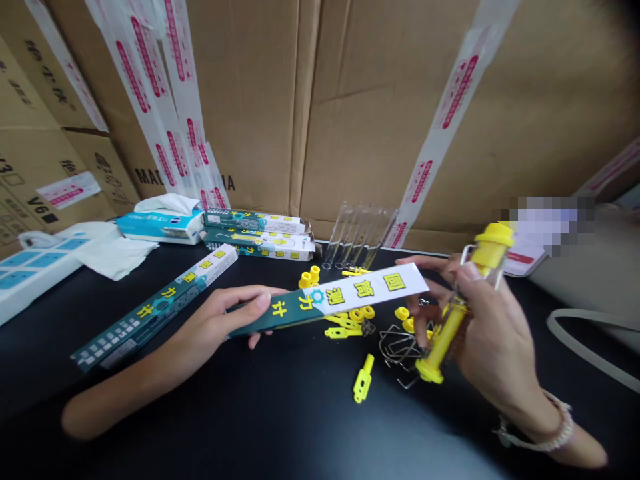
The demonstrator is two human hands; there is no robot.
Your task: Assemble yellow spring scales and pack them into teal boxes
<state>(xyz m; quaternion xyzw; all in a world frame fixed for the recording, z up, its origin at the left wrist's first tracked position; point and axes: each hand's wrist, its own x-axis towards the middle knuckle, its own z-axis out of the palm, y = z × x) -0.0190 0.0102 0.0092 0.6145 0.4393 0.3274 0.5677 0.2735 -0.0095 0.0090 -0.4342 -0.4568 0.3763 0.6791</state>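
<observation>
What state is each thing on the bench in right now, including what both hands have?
Left hand: gripping the long box.
Long box: held level above the table.
Right hand: gripping the yellow-capped tube.
Yellow-capped tube: assembled, held tilted.
Second long box: lying flat, closed.
Clear tubes: empty, lying side by side.
Loose yellow piece: lying apart.
Tissue pack: open, a tissue sticking out.

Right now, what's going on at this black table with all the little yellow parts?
A person is working with bare hands. The left hand holds a long green-and-white box above the black table. The right hand grips a clear tube with yellow fittings, tilted. Loose yellow parts and bent wire hooks lie scattered between the hands. More boxes of the same kind, empty clear tubes and a tissue pack sit further back, against cardboard cartons.
</observation>
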